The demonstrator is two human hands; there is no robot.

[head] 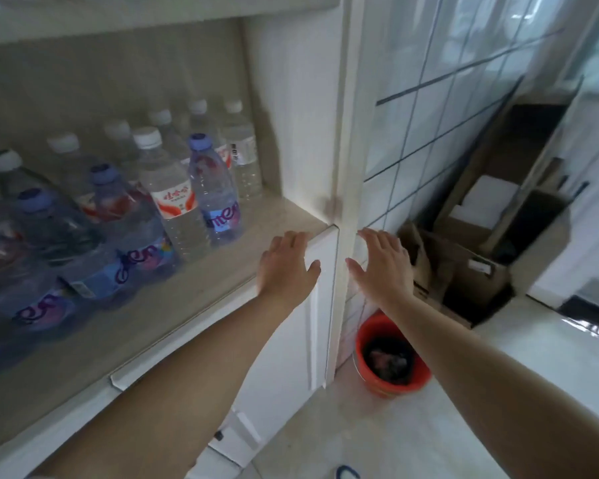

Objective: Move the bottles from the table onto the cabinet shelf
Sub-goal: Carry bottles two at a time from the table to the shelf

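Note:
Several clear water bottles stand on the cabinet shelf point(277, 219) at the left. Some have blue caps and purple labels, like the blue-capped bottle point(215, 188) nearest the front right. Others have white caps and red-and-white labels, like the white-capped bottle point(173, 195) beside it. My left hand point(287, 264) is flat with straight fingers over the shelf's front right corner, holding nothing. My right hand point(381, 264) is flat too, just right of the cabinet's side panel, also holding nothing. Both hands are apart from the bottles.
A white cabinet door point(312, 323) sits below the shelf corner. An orange bucket point(391, 361) stands on the floor by the tiled wall point(429, 108). Open cardboard boxes point(481, 236) lean at the right, next to a white counter point(550, 347).

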